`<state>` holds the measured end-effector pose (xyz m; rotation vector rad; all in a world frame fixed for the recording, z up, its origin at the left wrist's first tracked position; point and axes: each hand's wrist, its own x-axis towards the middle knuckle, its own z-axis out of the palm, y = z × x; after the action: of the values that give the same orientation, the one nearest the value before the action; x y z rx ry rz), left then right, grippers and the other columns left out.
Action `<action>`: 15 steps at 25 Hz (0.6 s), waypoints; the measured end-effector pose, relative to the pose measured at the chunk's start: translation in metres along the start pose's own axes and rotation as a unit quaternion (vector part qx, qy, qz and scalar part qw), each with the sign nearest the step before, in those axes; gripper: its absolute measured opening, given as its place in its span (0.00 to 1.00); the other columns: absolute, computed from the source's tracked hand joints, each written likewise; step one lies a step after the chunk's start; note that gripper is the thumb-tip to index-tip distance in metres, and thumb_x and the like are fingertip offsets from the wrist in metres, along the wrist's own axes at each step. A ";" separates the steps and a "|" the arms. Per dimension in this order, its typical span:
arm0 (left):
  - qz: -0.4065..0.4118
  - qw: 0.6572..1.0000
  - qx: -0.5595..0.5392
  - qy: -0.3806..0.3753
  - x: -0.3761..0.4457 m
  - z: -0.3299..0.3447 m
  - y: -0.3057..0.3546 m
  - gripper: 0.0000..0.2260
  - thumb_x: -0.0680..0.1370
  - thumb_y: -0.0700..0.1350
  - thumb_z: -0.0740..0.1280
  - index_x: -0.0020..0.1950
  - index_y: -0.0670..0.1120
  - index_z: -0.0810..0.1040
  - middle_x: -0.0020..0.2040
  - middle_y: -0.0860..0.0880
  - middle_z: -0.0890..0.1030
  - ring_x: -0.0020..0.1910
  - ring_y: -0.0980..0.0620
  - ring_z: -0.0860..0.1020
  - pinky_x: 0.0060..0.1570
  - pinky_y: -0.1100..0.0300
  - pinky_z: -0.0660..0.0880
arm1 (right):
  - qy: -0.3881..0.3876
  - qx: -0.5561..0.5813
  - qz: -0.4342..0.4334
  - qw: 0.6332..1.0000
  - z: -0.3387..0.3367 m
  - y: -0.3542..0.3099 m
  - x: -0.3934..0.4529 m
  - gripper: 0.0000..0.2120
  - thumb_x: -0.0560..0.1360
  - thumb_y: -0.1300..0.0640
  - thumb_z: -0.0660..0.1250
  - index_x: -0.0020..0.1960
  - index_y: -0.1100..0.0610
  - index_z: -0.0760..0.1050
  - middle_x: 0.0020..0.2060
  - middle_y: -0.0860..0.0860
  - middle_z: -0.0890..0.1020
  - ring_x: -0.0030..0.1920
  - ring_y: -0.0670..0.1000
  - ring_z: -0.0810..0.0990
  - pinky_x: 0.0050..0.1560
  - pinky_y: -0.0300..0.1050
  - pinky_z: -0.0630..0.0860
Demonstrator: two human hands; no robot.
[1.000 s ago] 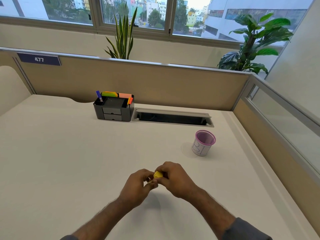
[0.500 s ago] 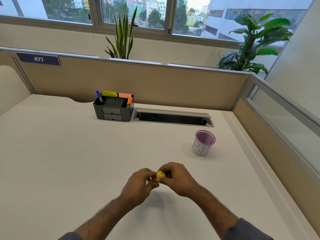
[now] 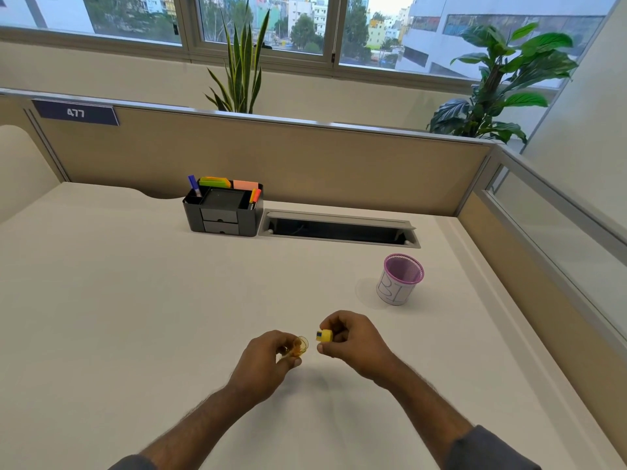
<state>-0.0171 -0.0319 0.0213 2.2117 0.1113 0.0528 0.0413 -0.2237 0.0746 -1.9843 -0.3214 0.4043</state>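
Note:
My left hand pinches a small clear yellow-orange cup-shaped piece above the near middle of the white desk. A short gap to its right, my right hand holds a small solid yellow piece with a blue mark on its end. The two pieces are apart and point toward each other. Both hands hover over the desk.
A purple mesh cup with a white paper label stands to the right, beyond my right hand. A black desk organiser with pens and sticky notes sits at the back, beside an open cable slot. Partition walls bound the back and right.
Earlier both hands were together around one yellow object. Now they have drawn apart, and the object is in two pieces, one in each hand.

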 end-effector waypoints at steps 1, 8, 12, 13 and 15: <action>-0.009 1.000 -0.011 0.003 0.000 0.000 -0.001 0.11 0.72 0.44 0.75 0.54 0.52 0.82 0.49 0.56 0.83 0.49 0.56 0.80 0.54 0.59 0.77 | 0.002 0.018 0.010 1.000 0.002 0.006 0.000 0.13 0.66 0.63 0.76 0.48 0.56 0.79 0.41 0.52 0.84 0.38 0.50 0.81 0.47 0.49 0.81; -0.032 0.999 -0.031 0.009 -0.002 0.001 -0.008 0.12 0.72 0.43 0.75 0.53 0.53 0.82 0.48 0.58 0.83 0.48 0.58 0.80 0.54 0.59 0.78 | 0.066 -0.098 -0.018 0.993 0.035 0.052 -0.005 0.09 0.74 0.56 0.70 0.54 0.54 0.81 0.48 0.49 0.83 0.51 0.48 0.77 0.52 0.39 0.72; -0.041 0.999 -0.029 0.016 -0.004 -0.001 -0.010 0.11 0.72 0.43 0.75 0.53 0.52 0.82 0.49 0.57 0.83 0.48 0.57 0.81 0.54 0.60 0.78 | 0.093 -0.125 -0.026 0.987 0.049 0.070 -0.006 0.10 0.73 0.55 0.71 0.55 0.50 0.80 0.47 0.47 0.77 0.52 0.48 0.71 0.55 0.44 0.68; -0.039 0.999 -0.028 0.021 -0.003 -0.002 -0.010 0.11 0.72 0.42 0.75 0.53 0.51 0.82 0.49 0.57 0.82 0.48 0.57 0.80 0.53 0.61 0.77 | 0.093 -0.139 -0.026 0.986 0.051 0.073 -0.006 0.11 0.73 0.55 0.71 0.55 0.49 0.80 0.48 0.45 0.78 0.52 0.48 0.71 0.56 0.45 0.67; -0.029 0.999 -0.021 0.034 -0.003 -0.003 -0.010 0.11 0.72 0.42 0.75 0.52 0.51 0.82 0.50 0.56 0.81 0.46 0.56 0.80 0.50 0.63 0.78 | 0.091 -0.168 -0.026 0.981 0.055 0.076 -0.005 0.11 0.73 0.55 0.70 0.55 0.47 0.79 0.50 0.42 0.80 0.53 0.46 0.71 0.54 0.44 0.63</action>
<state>-0.0207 -0.0244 0.0150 2.1635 0.2110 0.0966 0.0176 -0.2136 -0.0154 -2.3176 -0.3415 0.1371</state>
